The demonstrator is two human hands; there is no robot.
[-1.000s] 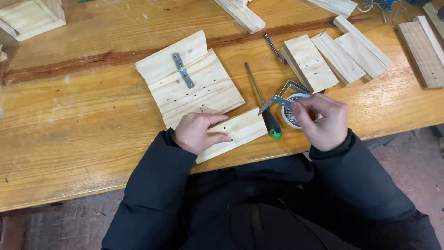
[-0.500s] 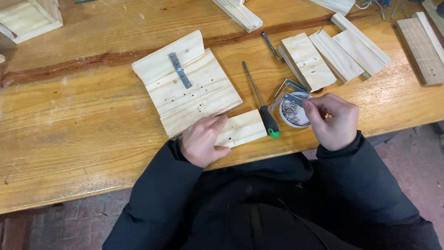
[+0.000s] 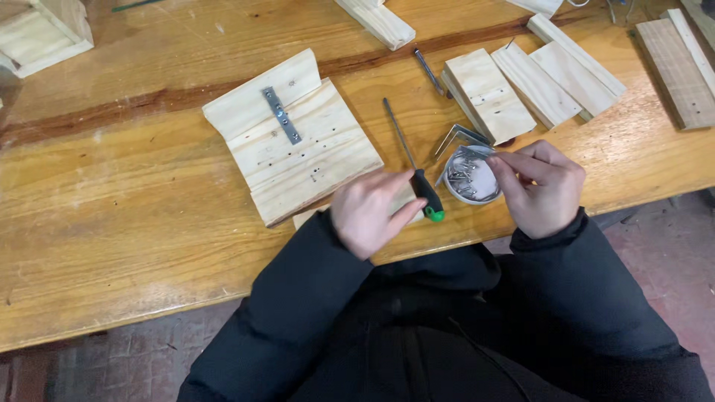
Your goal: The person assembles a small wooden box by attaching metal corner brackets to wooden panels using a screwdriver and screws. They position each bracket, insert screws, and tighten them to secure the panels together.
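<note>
My left hand [image 3: 369, 210] lies flat over a small wooden block [image 3: 304, 218] at the bench's near edge. Its fingertips reach the black and green handle of a screwdriver [image 3: 426, 195], and the fingers are not closed around it. My right hand [image 3: 542, 186] pinches a small metal piece [image 3: 474, 154] between thumb and fingers, just above a round tin of screws [image 3: 469, 184]. A metal angle bracket [image 3: 456, 137] lies just behind the tin.
Two joined pine boards [image 3: 298, 152] with a flat perforated metal strip [image 3: 281, 115] lie left of the screwdriver. Several loose pine boards [image 3: 521, 85] sit at the back right, and a second tool [image 3: 428, 71] lies near them. A wooden box [image 3: 41, 33] stands at the far left corner of the wooden bench [image 3: 112, 223].
My left hand has slid right off the small block's top toward the screwdriver handle. My right hand stays at the tin, still pinching metal hardware.
</note>
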